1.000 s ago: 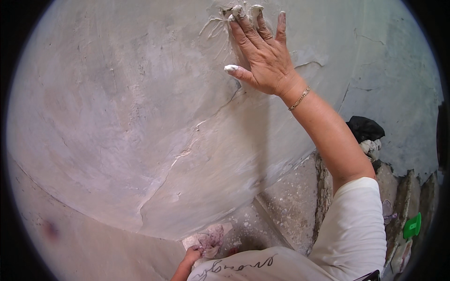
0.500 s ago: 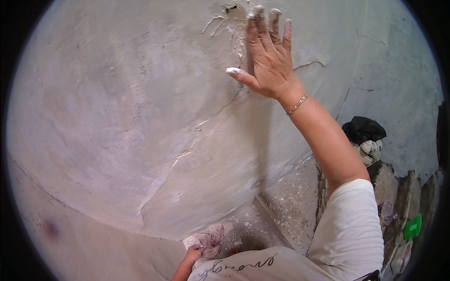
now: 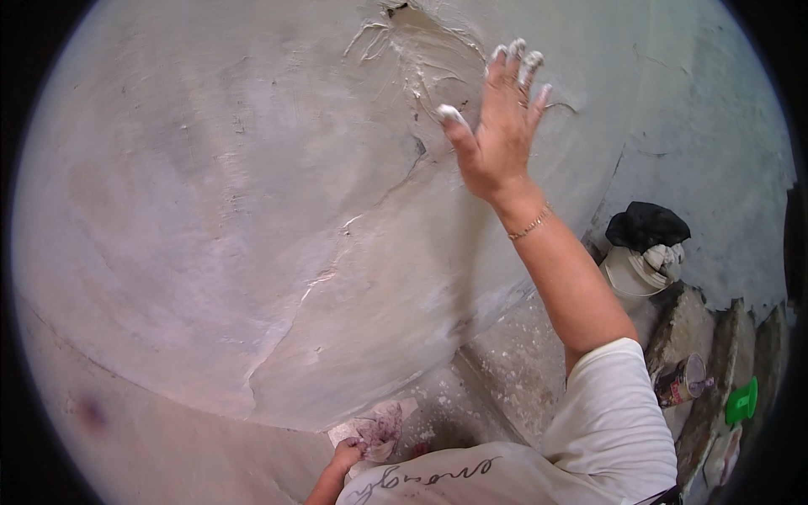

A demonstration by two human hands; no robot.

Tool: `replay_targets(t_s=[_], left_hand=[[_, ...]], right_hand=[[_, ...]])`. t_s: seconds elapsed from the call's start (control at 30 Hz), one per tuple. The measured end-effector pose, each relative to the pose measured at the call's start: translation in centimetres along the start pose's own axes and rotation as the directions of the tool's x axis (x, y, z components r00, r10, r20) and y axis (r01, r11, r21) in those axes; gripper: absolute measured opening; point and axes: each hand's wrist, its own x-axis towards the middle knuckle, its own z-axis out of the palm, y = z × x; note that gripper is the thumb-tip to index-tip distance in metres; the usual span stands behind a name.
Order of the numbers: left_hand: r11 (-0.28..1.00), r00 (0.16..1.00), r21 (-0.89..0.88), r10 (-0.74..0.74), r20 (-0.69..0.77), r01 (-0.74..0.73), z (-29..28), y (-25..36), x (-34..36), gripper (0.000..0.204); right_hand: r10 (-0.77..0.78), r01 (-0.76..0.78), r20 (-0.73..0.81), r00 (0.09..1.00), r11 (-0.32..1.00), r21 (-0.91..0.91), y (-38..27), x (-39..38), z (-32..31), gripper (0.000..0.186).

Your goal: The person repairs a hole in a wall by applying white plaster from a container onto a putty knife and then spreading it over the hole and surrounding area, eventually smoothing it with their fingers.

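Note:
Fingers spread and coated in white paste, my right hand (image 3: 505,118) is beside a patch of wet, ridged plaster (image 3: 425,59) on the curved grey wall (image 3: 194,210); it holds nothing, and I cannot tell whether it touches the wall. A small dark hole (image 3: 397,10) shows at the patch's top, and a crack runs down-left below it. At the bottom, my left hand (image 3: 347,454) grips a crumpled, pink-stained pale item (image 3: 383,425), perhaps a cloth or bag, with a flat pale piece under it.
Concrete steps (image 3: 690,324) descend along the right. On them are a white bucket (image 3: 627,278) topped with black cloth (image 3: 646,225) and pale bundles, a container (image 3: 680,380) and a green plastic object (image 3: 741,402). A speckled landing (image 3: 518,387) lies below the wall.
My right hand has moved down and right from the hole, uncovering more wet plaster. The bucket and container show more as my arm shifted. My left hand stays in place.

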Motion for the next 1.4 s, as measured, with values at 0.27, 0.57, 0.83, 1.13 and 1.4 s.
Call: replay_targets(t_s=[0.27,0.57,0.83,1.13,1.4], left_hand=[[1.000,1.000,0.019,0.015,0.017,-0.016,0.5,0.2,-0.1,0.020],[0.998,1.000,-0.062,-0.028,0.004,0.028,-0.3,-0.2,-0.7,0.019],[0.996,1.000,-0.093,0.016,0.018,-0.014,-0.7,-0.4,0.0,0.020],[1.000,1.000,-0.017,-0.014,0.001,0.014,-0.2,0.0,-0.3,0.019],[0.990,1.000,-0.142,-0.023,-0.012,0.021,-1.1,-0.1,-0.5,0.016]], right_hand=[[-0.122,0.119,0.009,0.992,0.979,0.163,-5.1,-3.3,2.0,0.088],[0.012,0.025,-0.160,0.987,0.973,0.228,-1.2,1.2,1.3,0.084],[-0.322,0.298,0.044,0.946,0.914,0.276,-6.8,-2.9,0.1,0.087],[-0.118,0.139,-0.155,0.981,0.982,0.132,-6.0,3.8,1.8,0.099],[-0.286,0.314,0.264,0.921,0.947,-0.069,-9.8,1.7,1.5,0.095]])
